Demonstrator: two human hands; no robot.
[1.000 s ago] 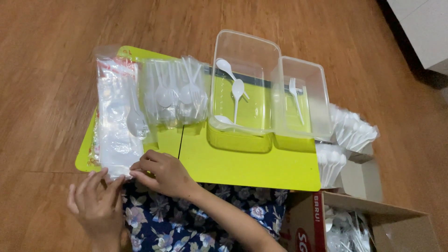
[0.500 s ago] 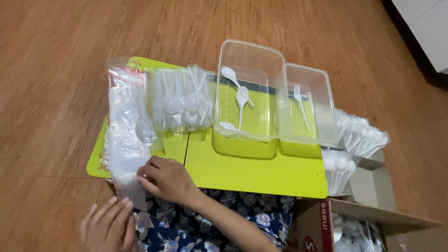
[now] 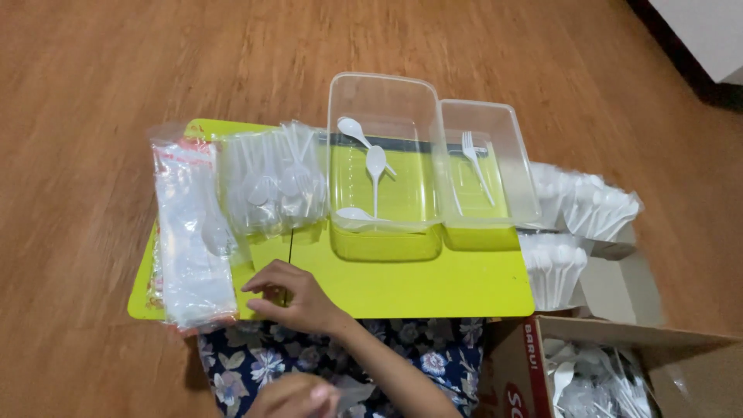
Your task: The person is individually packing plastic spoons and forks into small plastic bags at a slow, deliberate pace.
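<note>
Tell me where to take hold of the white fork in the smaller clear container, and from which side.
Take the white fork by its slim handle, which runs toward the near right of the smaller clear container. Come straight down from above: the container is open-topped and its walls block any sideways approach. The tines point to the far wall, so the handle end is probably easiest to pinch.

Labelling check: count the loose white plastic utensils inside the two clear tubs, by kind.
White plastic spoons, in the larger clear plastic tub: 3
White plastic forks, in the smaller clear plastic tub: 1
Total: 4
</note>
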